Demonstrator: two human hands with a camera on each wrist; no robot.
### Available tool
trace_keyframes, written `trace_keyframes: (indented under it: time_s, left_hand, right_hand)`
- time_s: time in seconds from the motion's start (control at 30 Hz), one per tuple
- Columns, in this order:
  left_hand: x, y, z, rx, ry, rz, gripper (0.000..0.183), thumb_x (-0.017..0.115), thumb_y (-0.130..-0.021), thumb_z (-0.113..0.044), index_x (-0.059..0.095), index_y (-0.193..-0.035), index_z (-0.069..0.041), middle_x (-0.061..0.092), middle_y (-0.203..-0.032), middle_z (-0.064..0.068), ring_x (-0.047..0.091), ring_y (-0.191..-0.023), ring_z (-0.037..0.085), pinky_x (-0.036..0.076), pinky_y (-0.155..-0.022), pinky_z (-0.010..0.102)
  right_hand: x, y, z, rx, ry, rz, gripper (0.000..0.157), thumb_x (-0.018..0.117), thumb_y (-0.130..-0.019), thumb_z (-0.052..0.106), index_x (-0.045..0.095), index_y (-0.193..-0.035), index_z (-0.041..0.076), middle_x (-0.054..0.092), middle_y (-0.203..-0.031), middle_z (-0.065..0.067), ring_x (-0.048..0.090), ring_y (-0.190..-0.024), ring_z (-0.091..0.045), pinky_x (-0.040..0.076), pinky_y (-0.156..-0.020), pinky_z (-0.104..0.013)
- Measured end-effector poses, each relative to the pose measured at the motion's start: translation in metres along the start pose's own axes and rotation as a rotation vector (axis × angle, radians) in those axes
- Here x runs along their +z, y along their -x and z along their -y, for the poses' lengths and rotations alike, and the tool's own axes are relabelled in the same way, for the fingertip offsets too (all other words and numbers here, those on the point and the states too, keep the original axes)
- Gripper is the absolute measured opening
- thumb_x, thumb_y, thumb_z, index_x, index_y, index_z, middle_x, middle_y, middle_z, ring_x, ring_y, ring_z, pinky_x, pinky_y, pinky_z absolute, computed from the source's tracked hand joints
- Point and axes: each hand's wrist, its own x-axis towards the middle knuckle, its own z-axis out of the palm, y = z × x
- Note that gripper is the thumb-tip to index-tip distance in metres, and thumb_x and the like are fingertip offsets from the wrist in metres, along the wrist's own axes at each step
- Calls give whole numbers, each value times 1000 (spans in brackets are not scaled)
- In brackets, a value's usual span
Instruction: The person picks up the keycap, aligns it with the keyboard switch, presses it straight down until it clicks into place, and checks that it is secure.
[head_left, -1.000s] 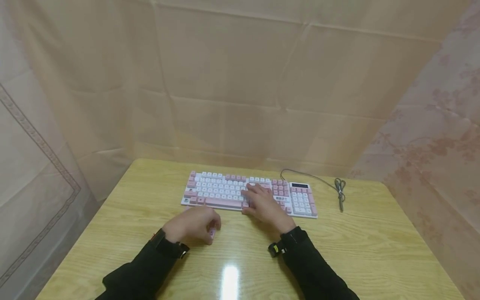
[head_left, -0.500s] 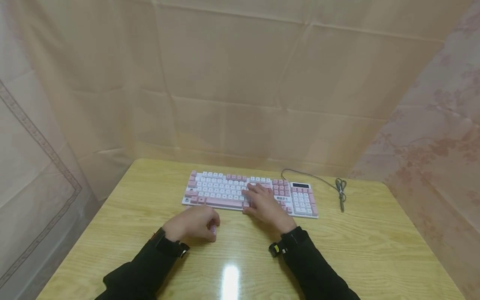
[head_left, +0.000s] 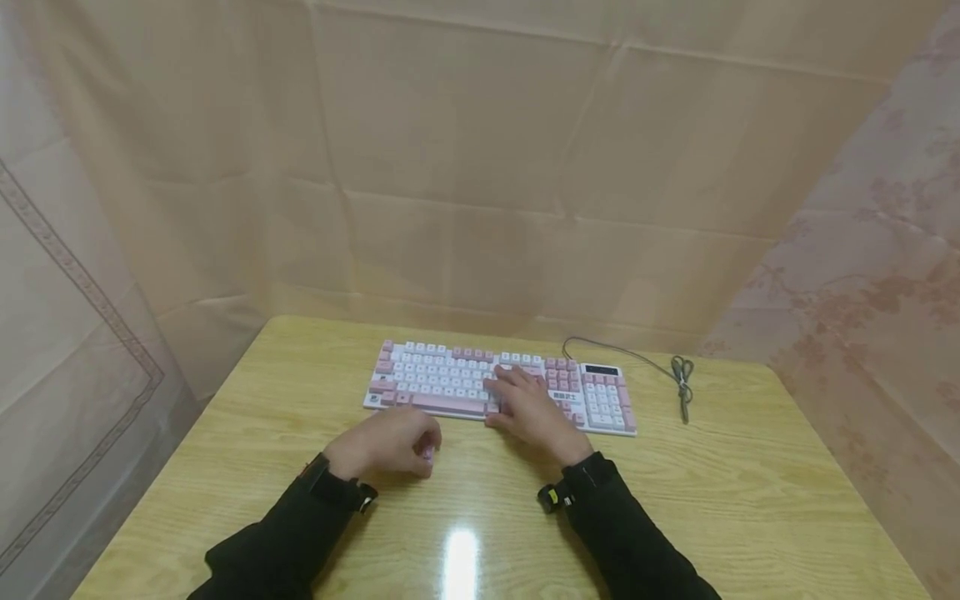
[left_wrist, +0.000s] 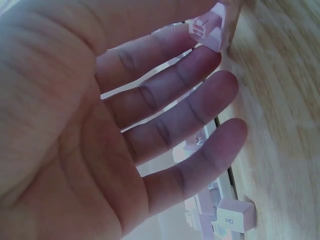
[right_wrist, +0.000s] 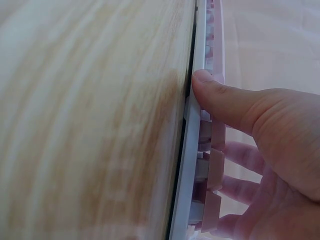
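A pink-and-white keyboard [head_left: 442, 382] lies near the table's back edge. In front of its left part, my left hand [head_left: 390, 440] pinches a pink keycap [left_wrist: 212, 27] between thumb and index finger. The cap's hollow underside with its stem socket faces the left wrist camera; the other fingers extend loosely apart. Below them in that view, a keycap marked Ctrl [left_wrist: 236, 216] sits beside the keyboard's front edge. My right hand [head_left: 528, 408] rests spread over the keys right of the space bar [head_left: 448, 405], its thumb against the front edge. The keys beneath that hand are hidden.
From the keyboard's back a cable [head_left: 618, 348] runs right to a tied bundle [head_left: 682, 387] on the wooden table [head_left: 712, 483]. Fabric [head_left: 465, 167] hangs behind the table, and patterned cloth [head_left: 885, 275] stands at the right.
The keycap in my left hand has turned and shows less from above, and the thumb tip has moved slightly up toward the keyboard. My right hand stays in place on the keys.
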Motion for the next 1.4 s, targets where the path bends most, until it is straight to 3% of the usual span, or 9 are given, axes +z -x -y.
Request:
trace_keyframes:
  time_s: [0.23, 0.5, 0.77, 1.03, 1.27, 1.4]
  left_hand:
    - [0, -1, 4, 13, 3, -32, 14, 70, -79, -17, 68, -92, -13, 60, -77, -5, 53, -69, 9, 47, -64, 28]
    - [-1, -4, 7, 54, 10, -60, 7, 64, -82, -9, 67, -87, -11, 54, -68, -5, 47, -59, 7, 42, -55, 26]
    - [-2, -1, 10, -23, -2, -89, 21, 67, -79, -10, 70, -100, -10, 62, -82, -5, 55, -73, 12, 48, -68, 29]
    - [-3, -1, 13, 0, 12, -97, 21, 68, -78, -7, 68, -99, -10, 63, -84, -2, 58, -77, 16, 49, -70, 30]
    - [-2, 0, 16, -60, 57, -102, 30, 70, -80, -3, 66, -108, -11, 64, -93, 1, 59, -83, 15, 50, -76, 31]
    - [-2, 0, 18, -43, 59, -104, 30, 68, -82, -2, 68, -111, -10, 67, -94, 2, 60, -81, 13, 51, -74, 29]
  right_hand:
    - [0, -1, -1, -4, 9, 0, 61, 69, -83, 34, 50, -137, 10, 37, -147, -18, 27, -135, -41, 20, -102, -64]
    - [2, -2, -2, -6, 17, 3, 60, 67, -85, 36, 50, -137, 11, 38, -147, -17, 27, -135, -40, 19, -104, -61]
    - [0, -2, -1, 11, 9, 12, 62, 68, -84, 36, 49, -138, 12, 35, -148, -16, 25, -136, -39, 17, -104, -62]
    - [2, -3, -3, 18, 18, 17, 63, 68, -83, 39, 49, -138, 15, 35, -149, -14, 25, -137, -38, 18, -104, -61]
    - [3, -3, -4, 11, 18, 11, 63, 68, -83, 39, 49, -138, 14, 35, -149, -15, 25, -137, -39, 17, -104, -62]
    - [2, -2, -3, -6, 18, 7, 62, 67, -84, 37, 49, -138, 12, 36, -148, -16, 25, -136, -40, 16, -105, -61]
